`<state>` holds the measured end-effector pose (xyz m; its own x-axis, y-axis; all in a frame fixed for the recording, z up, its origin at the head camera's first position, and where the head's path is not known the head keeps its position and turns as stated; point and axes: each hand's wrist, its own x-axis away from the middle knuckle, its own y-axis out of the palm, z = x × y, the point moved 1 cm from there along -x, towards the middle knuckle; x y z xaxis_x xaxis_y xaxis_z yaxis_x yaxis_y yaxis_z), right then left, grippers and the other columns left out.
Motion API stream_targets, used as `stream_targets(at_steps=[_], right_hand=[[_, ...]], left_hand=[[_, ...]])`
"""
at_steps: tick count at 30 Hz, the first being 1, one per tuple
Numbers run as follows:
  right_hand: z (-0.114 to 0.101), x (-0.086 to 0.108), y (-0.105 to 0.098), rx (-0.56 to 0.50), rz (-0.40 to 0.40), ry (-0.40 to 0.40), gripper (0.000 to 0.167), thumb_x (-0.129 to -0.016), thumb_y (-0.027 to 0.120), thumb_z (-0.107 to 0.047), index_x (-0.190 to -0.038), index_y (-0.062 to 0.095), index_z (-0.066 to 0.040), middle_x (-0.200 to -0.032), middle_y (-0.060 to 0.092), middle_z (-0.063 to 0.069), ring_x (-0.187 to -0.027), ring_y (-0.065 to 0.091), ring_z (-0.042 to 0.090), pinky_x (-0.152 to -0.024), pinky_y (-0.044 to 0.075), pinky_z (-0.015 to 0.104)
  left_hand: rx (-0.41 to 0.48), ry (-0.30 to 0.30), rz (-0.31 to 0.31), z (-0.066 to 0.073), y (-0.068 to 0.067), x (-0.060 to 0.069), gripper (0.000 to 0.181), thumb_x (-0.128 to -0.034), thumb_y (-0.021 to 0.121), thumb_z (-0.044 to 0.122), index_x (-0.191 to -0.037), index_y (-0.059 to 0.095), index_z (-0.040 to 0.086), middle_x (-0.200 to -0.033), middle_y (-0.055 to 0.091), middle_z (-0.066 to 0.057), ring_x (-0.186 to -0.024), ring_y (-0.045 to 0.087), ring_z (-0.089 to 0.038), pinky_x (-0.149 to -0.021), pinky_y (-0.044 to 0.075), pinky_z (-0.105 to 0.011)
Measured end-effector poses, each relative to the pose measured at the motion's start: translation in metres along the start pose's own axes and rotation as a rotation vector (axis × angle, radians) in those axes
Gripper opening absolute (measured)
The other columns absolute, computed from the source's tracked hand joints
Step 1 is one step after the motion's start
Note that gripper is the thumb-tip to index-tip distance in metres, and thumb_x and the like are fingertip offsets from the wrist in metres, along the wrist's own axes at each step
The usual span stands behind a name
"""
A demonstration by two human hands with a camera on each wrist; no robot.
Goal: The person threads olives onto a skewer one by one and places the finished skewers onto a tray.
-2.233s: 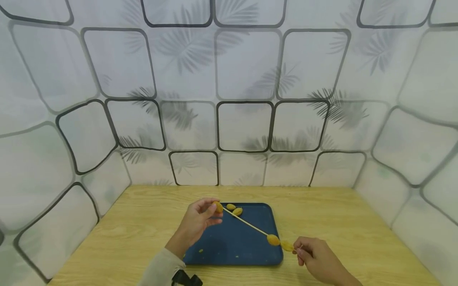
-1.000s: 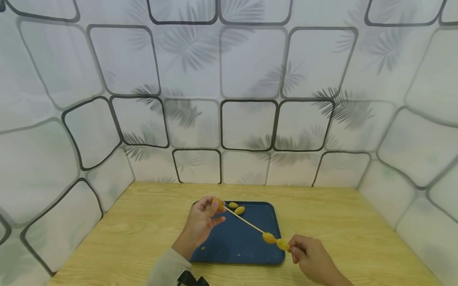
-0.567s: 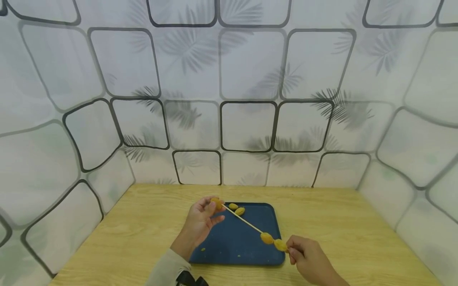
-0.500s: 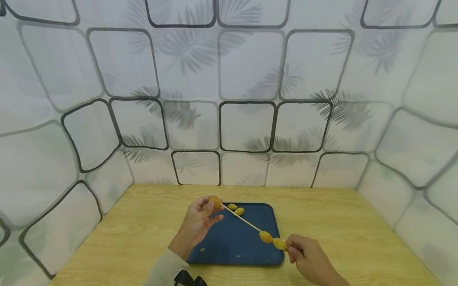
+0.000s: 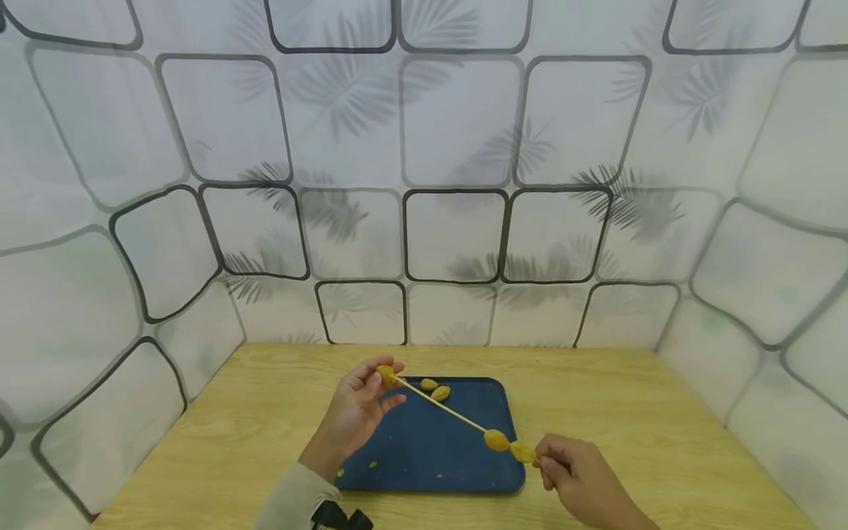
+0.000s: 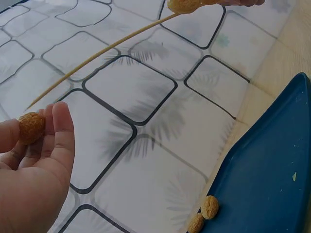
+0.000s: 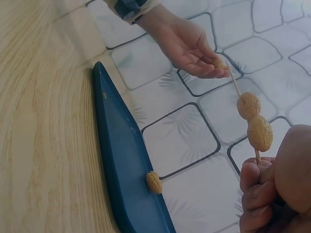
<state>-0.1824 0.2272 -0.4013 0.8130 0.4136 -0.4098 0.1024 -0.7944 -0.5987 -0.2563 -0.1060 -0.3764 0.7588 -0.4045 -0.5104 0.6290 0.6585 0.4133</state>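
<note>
A pale backdrop (image 5: pixel 457 121) patterned with grey and black rounded squares and shadowy fern leaves rises behind and on both sides of the wooden worktop (image 5: pixel 596 397). On the worktop lies the dark blue tray (image 5: pixel 437 464). A beige sleeve (image 5: pixel 291 500) covers the left forearm, with a black strap (image 5: pixel 334 515) at the wrist. The left hand (image 5: pixel 354 412), raised above the tray's left side, has its grip pinching the free fruit (image 5: pixel 386 374) between thumb and fingertips, other fingers held out. Beyond the tray's right edge, the right hand (image 5: pixel 576 475) keeps its grip pinched on the end of the thin skewer (image 5: pixel 440 404), which slants across above the tray. Threaded close together near that hand are the upper fruit (image 5: pixel 496 440) and the lower fruit (image 5: pixel 523 451), both yellow-brown and wrinkled. The pointed tip is right by the free fruit; whether they touch cannot be told. Against half a second ago, the left hand and free fruit have shifted further left, and more bare skewer shows. Two tray fruits (image 5: pixel 440 394) lie side by side near the far edge, as before. Small yellowish crumbs (image 5: pixel 373 464) dot the tray's near part.
</note>
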Motion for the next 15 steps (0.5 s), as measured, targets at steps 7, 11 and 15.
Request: stream_targets(at_steps=[7, 11, 15], right_hand=[[-0.0015, 0.0014, -0.0031, -0.026, -0.053, 0.071, 0.021, -0.098, 0.052, 0.001, -0.083, 0.058, -0.013, -0.066, 0.051, -0.012, -0.053, 0.042, 0.000, -0.045, 0.042, 0.022], [-0.0015, 0.0031, -0.0057, -0.036, -0.083, 0.101, 0.020, -0.099, 0.051, -0.001, -0.085, 0.058, -0.012, -0.066, 0.051, -0.011, -0.053, 0.041, 0.000, -0.046, 0.042, 0.022], [-0.0025, 0.0043, -0.0064, -0.034, -0.089, 0.091, 0.021, -0.098, 0.052, 0.002, -0.085, 0.058, -0.013, -0.066, 0.051, -0.012, -0.052, 0.040, -0.001, -0.044, 0.041, 0.022]], left_hand=[[0.005, 0.016, -0.019, -0.0004, 0.0030, 0.0010, 0.026, -0.1048, 0.040, 0.008, -0.120, 0.061, 0.015, -0.112, 0.057, -0.002, -0.099, 0.059, -0.012, -0.088, 0.052, -0.026], [0.005, 0.037, -0.017, -0.0002, 0.0015, 0.0011, 0.021, -0.1034, 0.044, 0.011, -0.116, 0.061, 0.015, -0.108, 0.058, -0.002, -0.096, 0.059, -0.012, -0.087, 0.052, -0.025], [0.024, 0.064, -0.034, -0.0007, 0.0017, 0.0002, 0.021, -0.1028, 0.045, 0.013, -0.116, 0.060, 0.013, -0.107, 0.059, -0.002, -0.096, 0.060, -0.012, -0.087, 0.052, -0.025]])
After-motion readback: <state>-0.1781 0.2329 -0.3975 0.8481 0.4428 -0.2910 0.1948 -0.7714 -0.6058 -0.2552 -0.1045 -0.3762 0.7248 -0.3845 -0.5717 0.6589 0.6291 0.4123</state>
